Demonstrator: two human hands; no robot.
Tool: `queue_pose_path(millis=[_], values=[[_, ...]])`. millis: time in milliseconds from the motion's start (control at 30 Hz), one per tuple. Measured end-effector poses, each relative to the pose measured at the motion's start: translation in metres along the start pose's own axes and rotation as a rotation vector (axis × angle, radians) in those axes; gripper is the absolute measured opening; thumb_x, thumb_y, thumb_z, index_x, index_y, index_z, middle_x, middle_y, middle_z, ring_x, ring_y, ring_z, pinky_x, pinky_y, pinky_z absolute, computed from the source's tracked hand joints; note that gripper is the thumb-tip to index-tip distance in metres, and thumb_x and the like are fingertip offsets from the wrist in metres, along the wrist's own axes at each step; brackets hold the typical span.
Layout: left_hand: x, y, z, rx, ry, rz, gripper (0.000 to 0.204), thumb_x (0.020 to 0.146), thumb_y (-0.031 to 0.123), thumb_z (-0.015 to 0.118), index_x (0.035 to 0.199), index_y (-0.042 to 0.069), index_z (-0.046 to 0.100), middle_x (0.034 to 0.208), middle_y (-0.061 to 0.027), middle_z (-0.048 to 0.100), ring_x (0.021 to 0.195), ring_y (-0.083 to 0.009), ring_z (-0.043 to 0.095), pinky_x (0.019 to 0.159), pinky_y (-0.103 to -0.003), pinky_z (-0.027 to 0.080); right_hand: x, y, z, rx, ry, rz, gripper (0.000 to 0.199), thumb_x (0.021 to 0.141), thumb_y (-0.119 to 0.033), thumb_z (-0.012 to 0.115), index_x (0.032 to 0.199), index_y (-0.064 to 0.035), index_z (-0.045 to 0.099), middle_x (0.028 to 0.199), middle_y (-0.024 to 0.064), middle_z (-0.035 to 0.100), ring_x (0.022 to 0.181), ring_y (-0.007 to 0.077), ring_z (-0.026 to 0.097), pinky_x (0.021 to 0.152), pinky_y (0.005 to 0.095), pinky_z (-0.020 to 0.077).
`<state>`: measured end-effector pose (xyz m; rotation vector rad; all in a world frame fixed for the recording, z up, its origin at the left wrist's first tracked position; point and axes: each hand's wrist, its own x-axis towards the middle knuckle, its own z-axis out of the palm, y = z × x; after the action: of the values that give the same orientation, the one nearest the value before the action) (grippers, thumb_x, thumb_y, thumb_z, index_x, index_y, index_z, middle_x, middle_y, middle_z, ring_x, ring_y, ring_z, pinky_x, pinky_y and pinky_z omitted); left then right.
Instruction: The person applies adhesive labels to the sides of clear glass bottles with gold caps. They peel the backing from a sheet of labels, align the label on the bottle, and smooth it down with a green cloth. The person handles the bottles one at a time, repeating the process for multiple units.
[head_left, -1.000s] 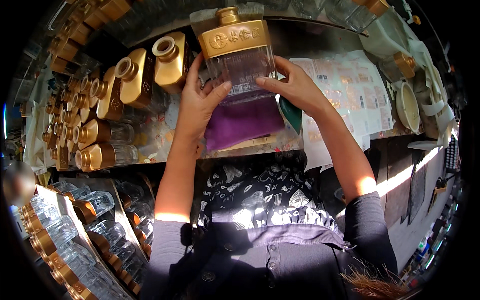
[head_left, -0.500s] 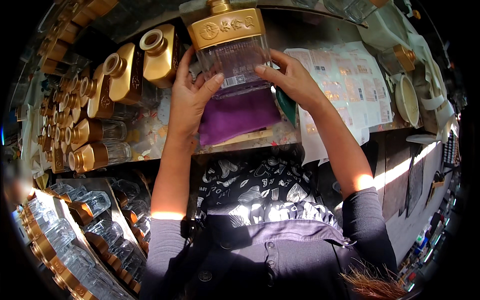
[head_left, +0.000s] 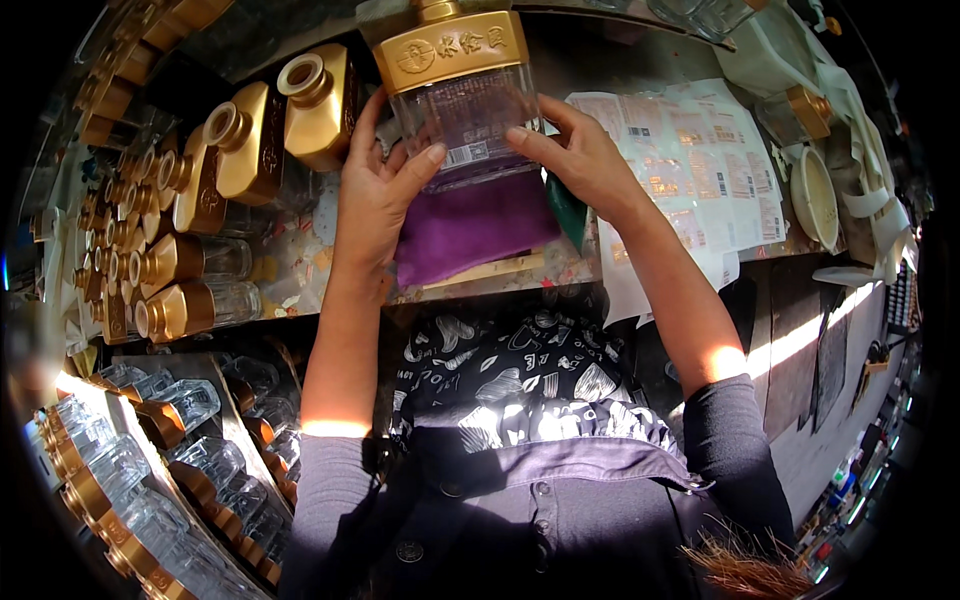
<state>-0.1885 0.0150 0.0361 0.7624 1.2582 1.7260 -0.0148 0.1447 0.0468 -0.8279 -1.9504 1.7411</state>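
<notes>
A clear glass bottle (head_left: 470,110) with a gold shoulder and gold cap stands at the top centre, its base on a purple cloth (head_left: 470,228). My left hand (head_left: 375,190) grips the bottle's left side, thumb on the front glass. My right hand (head_left: 575,155) holds the right side, fingers pressed on the front near a small white label. The bottle's top runs out of the frame.
Rows of gold-shouldered glass bottles (head_left: 215,160) lie at the left of the bench. Crates of more bottles (head_left: 130,470) sit at lower left. Sheets of printed labels (head_left: 700,165) lie at right, with a round white dish (head_left: 815,195) beyond.
The bottle and both hands have shifted a little up and away across the cloth; the grip on both sides stays the same.
</notes>
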Motion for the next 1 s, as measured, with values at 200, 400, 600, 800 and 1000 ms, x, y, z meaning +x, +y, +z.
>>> queue_pose_path(millis=[200, 400, 600, 800, 1000], values=[[-0.001, 0.003, -0.001, -0.055, -0.017, 0.001, 0.065, 0.092, 0.008, 0.057, 0.145, -0.001, 0.021, 0.136, -0.0181, 0.044, 0.124, -0.0251, 0.047, 0.105, -0.035, 0.039, 0.001, 0.003, 0.0, -0.024, 0.012, 0.026, 0.062, 0.084, -0.036, 0.068, 0.132, -0.0011, 0.05, 0.113, 0.008, 0.062, 0.087, 0.0124, 0.062, 0.081, 0.0262, 0.0467], [-0.003, 0.001, -0.004, -0.17, 0.004, -0.044, 0.068, 0.091, 0.01, 0.058, 0.146, 0.0, 0.02, 0.136, -0.0165, 0.044, 0.123, -0.0242, 0.048, 0.104, -0.035, 0.039, -0.003, -0.001, 0.003, -0.05, 0.025, 0.121, 0.062, 0.084, -0.036, 0.068, 0.132, -0.0004, 0.05, 0.113, 0.0082, 0.062, 0.089, 0.0118, 0.061, 0.083, 0.026, 0.0459], [-0.009, 0.007, 0.006, -0.032, 0.01, -0.04, 0.092, 0.079, -0.003, 0.07, 0.149, 0.006, 0.011, 0.129, -0.0203, 0.046, 0.126, -0.0255, 0.042, 0.099, -0.032, 0.043, -0.003, 0.0, 0.006, 0.008, 0.037, 0.125, 0.059, 0.085, -0.033, 0.068, 0.131, -0.0004, 0.051, 0.112, 0.007, 0.062, 0.09, 0.0112, 0.06, 0.082, 0.0251, 0.046], [-0.008, 0.009, 0.008, -0.003, 0.0, -0.045, 0.09, 0.079, -0.002, 0.07, 0.148, 0.006, 0.013, 0.129, -0.0203, 0.046, 0.124, -0.0258, 0.046, 0.1, -0.033, 0.042, -0.004, -0.006, 0.007, 0.042, 0.031, 0.128, 0.055, 0.086, -0.031, 0.068, 0.129, -0.0009, 0.051, 0.113, 0.0071, 0.062, 0.092, 0.011, 0.06, 0.083, 0.0252, 0.0461], [-0.006, 0.009, 0.008, -0.013, 0.039, -0.059, 0.069, 0.09, 0.009, 0.056, 0.147, 0.003, 0.018, 0.133, -0.0196, 0.046, 0.122, -0.0261, 0.049, 0.101, -0.035, 0.042, -0.006, 0.016, -0.004, 0.43, 0.049, 0.183, 0.057, 0.09, -0.044, 0.055, 0.129, -0.0023, 0.052, 0.112, 0.0036, 0.056, 0.067, 0.0064, 0.053, 0.061, 0.0211, 0.043]])
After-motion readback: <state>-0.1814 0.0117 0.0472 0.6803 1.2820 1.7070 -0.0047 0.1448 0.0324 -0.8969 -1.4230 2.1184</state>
